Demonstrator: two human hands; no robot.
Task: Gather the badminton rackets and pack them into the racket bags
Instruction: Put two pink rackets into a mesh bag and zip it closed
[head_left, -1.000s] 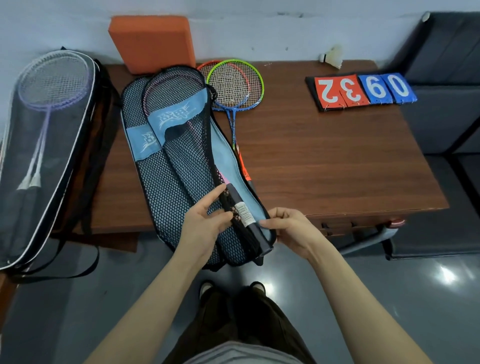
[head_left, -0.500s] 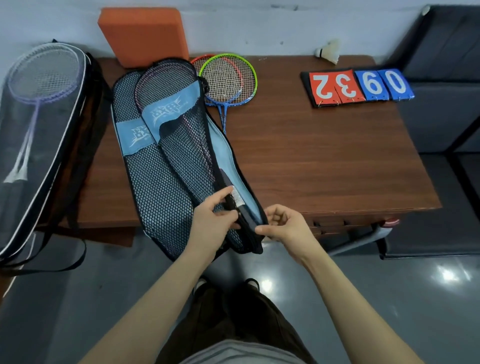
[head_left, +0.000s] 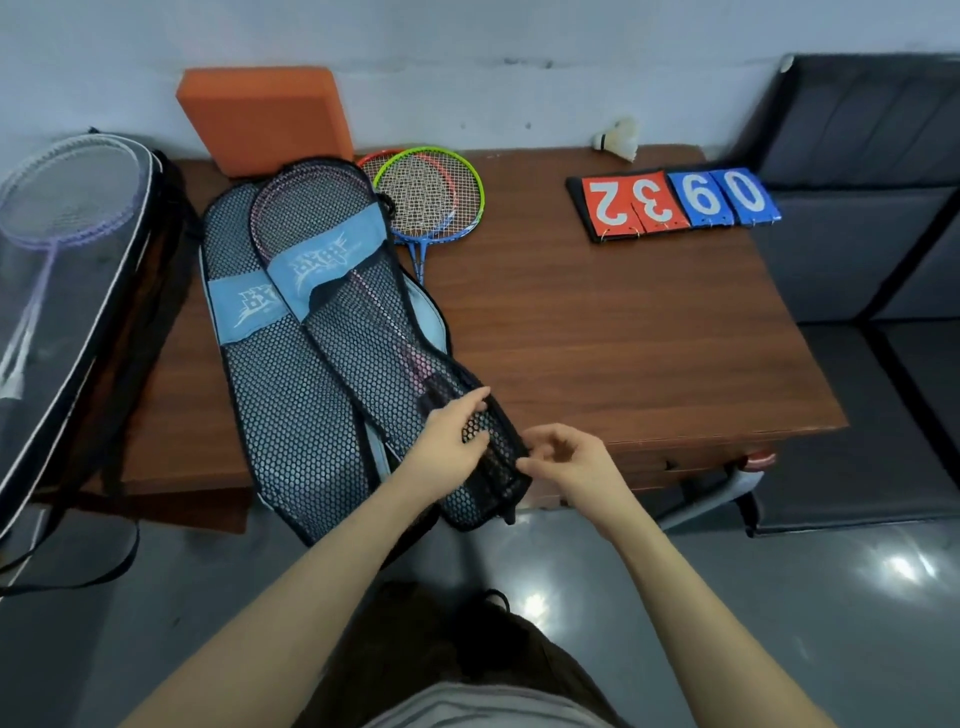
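Observation:
Two black mesh racket bags with light-blue bands lie on the brown table. The right mesh bag holds a pink racket seen through the mesh. Beside it lies the left mesh bag. My left hand grips the lower end of the right bag, thumb on top of the mesh. My right hand pinches the bag's black edge at the bottom right. A green racket and a red racket lie overlapped at the table's back.
A large clear-fronted black bag with purple rackets leans at the left. An orange foam block stands against the wall. A shuttlecock and a flip scoreboard sit back right. Dark cushioned seating is at the right.
The black racket handle with its white label has gone inside the mesh bag. The mesh flap now covers the opening, and both hands have shifted to the bag's lower edge.

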